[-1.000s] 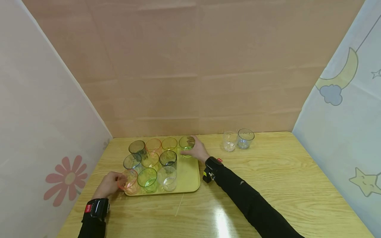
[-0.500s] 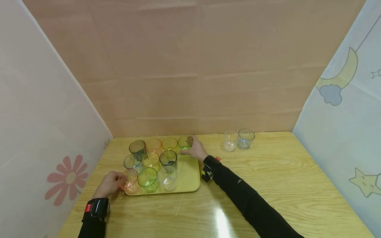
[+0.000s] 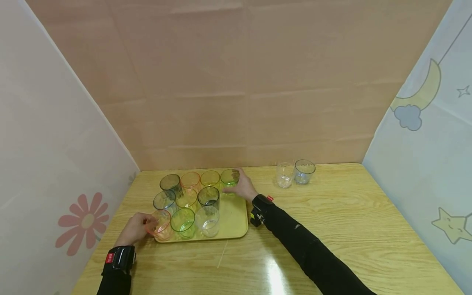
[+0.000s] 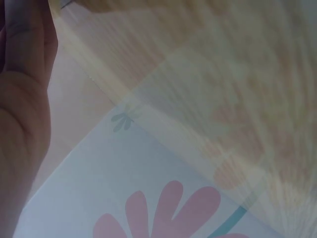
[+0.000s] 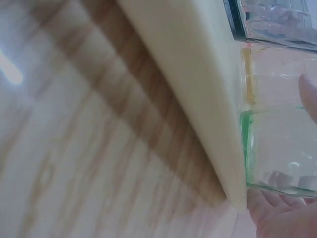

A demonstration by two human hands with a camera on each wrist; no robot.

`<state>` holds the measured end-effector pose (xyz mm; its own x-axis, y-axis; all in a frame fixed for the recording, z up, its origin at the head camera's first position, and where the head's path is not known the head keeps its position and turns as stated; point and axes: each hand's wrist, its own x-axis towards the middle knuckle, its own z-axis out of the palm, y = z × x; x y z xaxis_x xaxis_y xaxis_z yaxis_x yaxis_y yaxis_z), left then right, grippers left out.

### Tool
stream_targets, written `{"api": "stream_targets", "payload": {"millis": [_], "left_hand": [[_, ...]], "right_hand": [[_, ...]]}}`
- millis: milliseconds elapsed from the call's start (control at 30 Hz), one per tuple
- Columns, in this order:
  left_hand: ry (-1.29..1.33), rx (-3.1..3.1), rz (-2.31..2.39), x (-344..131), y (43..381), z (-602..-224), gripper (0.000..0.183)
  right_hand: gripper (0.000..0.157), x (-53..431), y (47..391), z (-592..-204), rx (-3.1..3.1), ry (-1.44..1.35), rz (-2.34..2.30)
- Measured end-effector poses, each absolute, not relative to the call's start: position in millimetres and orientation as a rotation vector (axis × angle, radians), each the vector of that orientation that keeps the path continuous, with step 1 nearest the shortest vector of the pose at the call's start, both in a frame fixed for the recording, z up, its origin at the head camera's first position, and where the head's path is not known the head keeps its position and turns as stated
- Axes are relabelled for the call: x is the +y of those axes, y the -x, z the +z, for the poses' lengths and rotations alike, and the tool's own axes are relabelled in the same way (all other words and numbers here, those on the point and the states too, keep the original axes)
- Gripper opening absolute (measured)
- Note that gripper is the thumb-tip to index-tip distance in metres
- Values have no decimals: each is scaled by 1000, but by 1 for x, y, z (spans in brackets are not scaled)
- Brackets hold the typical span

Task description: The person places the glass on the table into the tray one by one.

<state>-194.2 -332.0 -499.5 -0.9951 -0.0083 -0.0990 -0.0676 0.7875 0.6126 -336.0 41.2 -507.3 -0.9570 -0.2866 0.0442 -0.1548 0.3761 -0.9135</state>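
Observation:
On a yellow tray (image 3: pixel 233 223) stand rows of coloured, see-through glasses. At the tray's front left corner, my left hand (image 3: pixel 134 228) holds the pink glass (image 3: pixel 162 229) by its left side, fingertips showing through the wall. In the left wrist view the left hand (image 4: pixel 25 94) is only at the edge and its glass is out of sight. My right hand (image 3: pixel 243 186) grips the green glass (image 3: pixel 229 177) at the back right, thumb on the near side. The right wrist view shows this green glass (image 5: pixel 277 148) upright on the tray, between thumb and fingers of the right hand (image 5: pixel 285 218).
A clear glass (image 3: pixel 284 176) and a bluish glass (image 3: pixel 304 173) stand on the wooden table (image 3: pixel 332 213), right of the tray. Beside the green glass is a yellow glass (image 3: pixel 210 179). A dark glass (image 3: pixel 208 197) and a clear glass (image 3: pixel 207 221) edge the bare tray part.
The green glass and my right hand have shifted slightly left, toward the yellow glass, then stayed put. My left hand and the pink glass have hardly moved.

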Motion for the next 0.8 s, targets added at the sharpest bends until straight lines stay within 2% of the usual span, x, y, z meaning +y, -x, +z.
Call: {"api": "stream_targets", "payload": {"millis": [467,800], "left_hand": [[86,2868,992,-331,195,-494,17],[106,2857,1005,-329,192,-491,17]], "right_hand": [[100,56,333,-512,2545,518,-1602],[86,68,324,-512,2477,411,-1672]]}}
